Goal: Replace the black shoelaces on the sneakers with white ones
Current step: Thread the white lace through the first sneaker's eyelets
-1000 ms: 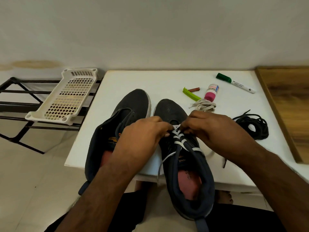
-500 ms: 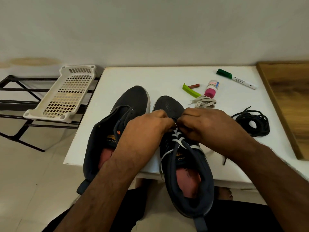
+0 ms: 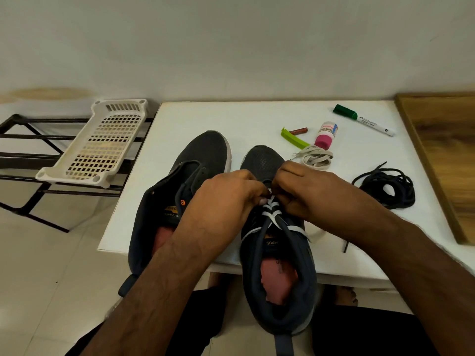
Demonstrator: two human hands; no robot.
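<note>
Two dark sneakers lie on the white table (image 3: 257, 116), heels toward me. The right sneaker (image 3: 277, 283) has a white lace (image 3: 272, 217) crossed through its lower eyelets. My left hand (image 3: 223, 199) and my right hand (image 3: 311, 191) meet over its forward eyelets, fingers curled and pinching the white lace there. The left sneaker (image 3: 203, 155) has no lace, and my left forearm covers part of it. A bundled white lace (image 3: 317, 158) lies past the right shoe's toe. The black laces (image 3: 385, 187) sit in a loose coil to the right.
A green marker (image 3: 362, 119), a pink-and-white small bottle (image 3: 326, 136), a lime green clip (image 3: 293, 138) and a small brown stick (image 3: 298, 130) lie at the back of the table. A wooden board (image 3: 444, 160) borders the right side. A white plastic tray (image 3: 102, 145) rests on a black rack at left.
Both hands have shifted slightly toward the shoe's toe while staying pinched together on the white lace. The camera view has tilted a little.
</note>
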